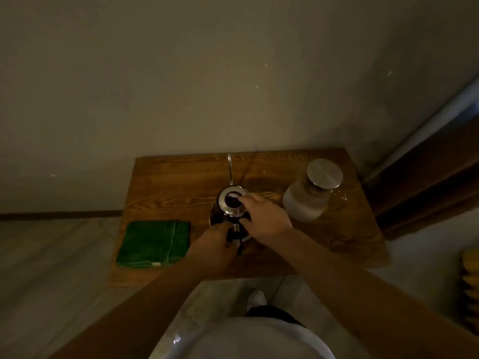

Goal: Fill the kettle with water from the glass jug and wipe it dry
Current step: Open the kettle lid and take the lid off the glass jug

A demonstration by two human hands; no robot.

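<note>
Kettle (228, 206) is seen upright near the middle of the wooden table (181, 182), its thin gooseneck spout (229, 168) directed away from the person toward the wall (181, 73). Its lid (232, 200) is seated on top, and the lid's dark knob is pinched by the fingers of the right hand (261, 216), which is positioned over the kettle's right side. The dark handle (233, 235) at the near side is gripped by the left hand (215, 244), fingers curled around it. Both hands are thus in contact with the kettle.

Glass jug (308, 196) is noted to the right of the kettle, near but apart, capped with a metal lid (324, 174). A folded green cloth (153, 243) is laid flat at the table's near left corner, apart from the kettle. Lighting is dim; the water level in the jug cannot be told.
</note>
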